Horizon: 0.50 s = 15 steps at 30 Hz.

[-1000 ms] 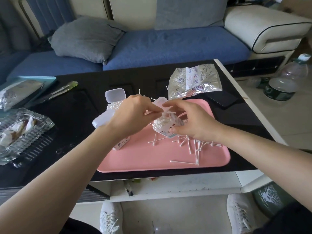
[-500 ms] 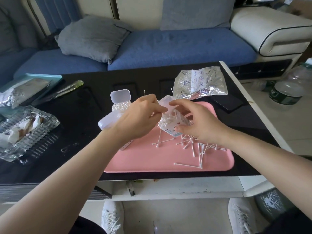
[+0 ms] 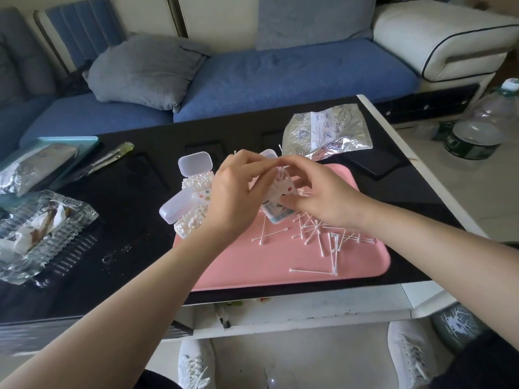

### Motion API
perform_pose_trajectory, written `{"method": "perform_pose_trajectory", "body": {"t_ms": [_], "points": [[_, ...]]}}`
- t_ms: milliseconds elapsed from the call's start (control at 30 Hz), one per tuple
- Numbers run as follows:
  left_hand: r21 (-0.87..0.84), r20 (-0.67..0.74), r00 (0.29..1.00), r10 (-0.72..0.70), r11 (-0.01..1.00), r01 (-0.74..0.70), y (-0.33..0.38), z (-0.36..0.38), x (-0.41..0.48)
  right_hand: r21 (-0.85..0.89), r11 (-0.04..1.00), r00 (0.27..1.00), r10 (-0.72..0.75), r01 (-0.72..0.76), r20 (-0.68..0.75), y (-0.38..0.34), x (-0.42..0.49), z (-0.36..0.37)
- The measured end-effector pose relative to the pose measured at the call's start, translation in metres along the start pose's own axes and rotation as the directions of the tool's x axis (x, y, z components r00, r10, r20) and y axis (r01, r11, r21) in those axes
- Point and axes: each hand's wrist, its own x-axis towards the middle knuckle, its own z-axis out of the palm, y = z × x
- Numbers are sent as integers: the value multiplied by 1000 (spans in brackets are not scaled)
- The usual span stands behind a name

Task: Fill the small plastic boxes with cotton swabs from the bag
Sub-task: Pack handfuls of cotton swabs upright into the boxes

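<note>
Plastic boxes [image 3: 196, 183], two already full, are standing at the left edge of the pink tray [image 3: 266, 272] while the right hand [image 3: 318, 199] is gripping a third box [image 3: 276, 215] above it, the left hand [image 3: 236, 197] is pinching swabs [image 3: 278, 182] into it, and loose cotton swabs [image 3: 317, 234] are waiting.

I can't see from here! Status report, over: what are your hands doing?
Left hand pinches swab bundle. Right hand grips small box. Loose swabs scattered on pink tray beneath, no blockage.
</note>
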Motion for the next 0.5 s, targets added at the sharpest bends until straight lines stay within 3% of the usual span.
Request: {"method": "perform_pose_trajectory", "body": {"t_ms": [167, 334, 501], "points": [[84, 94, 989, 113, 989, -120, 0, 12, -9, 112, 993, 998, 39, -32, -59, 0, 0, -2], [91, 199, 955, 220, 966, -242, 1, 14, -11, -73, 997, 997, -30, 25, -71, 3, -2, -1], [3, 109, 967, 230, 973, -232, 0, 9, -7, -260, 962, 985, -123, 88, -121, 8, -1, 3]]}}
